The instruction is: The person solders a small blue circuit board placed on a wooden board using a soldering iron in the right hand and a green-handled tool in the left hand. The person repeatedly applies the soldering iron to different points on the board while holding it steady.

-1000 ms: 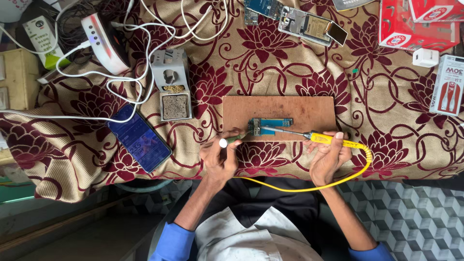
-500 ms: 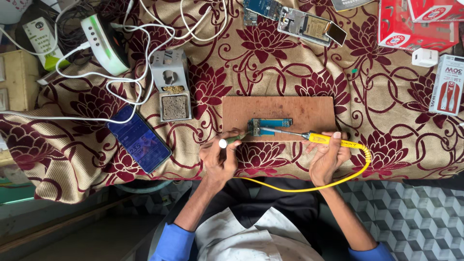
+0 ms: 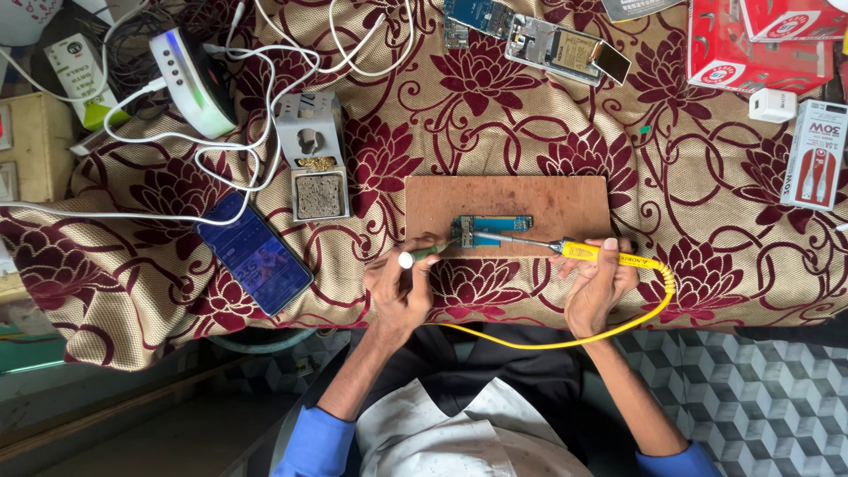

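- Two bare hands at work at the near edge of a table w/ a beige cloth patterned in dark red flowers [image 3: 707,194].
- Left hand [image 3: 399,287]: fingers curled shut round a thin green-handled tool w/ a white end cap [image 3: 424,254]; cap points back at the person, tip reaches right onto the board's left end.
- Right hand [image 3: 599,281]: fingers closed in a pen-style grip on the yellow-handled soldering iron [image 3: 590,253]; its metal tip lies toward the left, touching the board's right part.
- Small blue-green oblong circuit board [image 3: 491,230]: lies flat on the near edge of a brown rectangular wooden work board [image 3: 530,199], between the two hands, centre of the scene.
- Yellow cable [image 3: 618,327] runs from the iron's handle, loops right, then curves back left along the table's near edge in front of the person.
- Left of the wooden board: grey boxy soldering-iron stand w/ a sponge tray [image 3: 314,159]; near-left of it a dark smartphone w/ lit blue screen [image 3: 254,263], lying at an angle.
- Far left: tangle of white cables [image 3: 230,150], white oval charger-like device [image 3: 190,81].
- Far centre: opened phone parts, blue boards & metal frame [image 3: 539,35].
- Far right: red cartons [image 3: 760,40], small white cube plug [image 3: 774,104], white-red slim box [image 3: 814,155].
- Person wears blue sleeves [image 3: 314,446], whitish apron.
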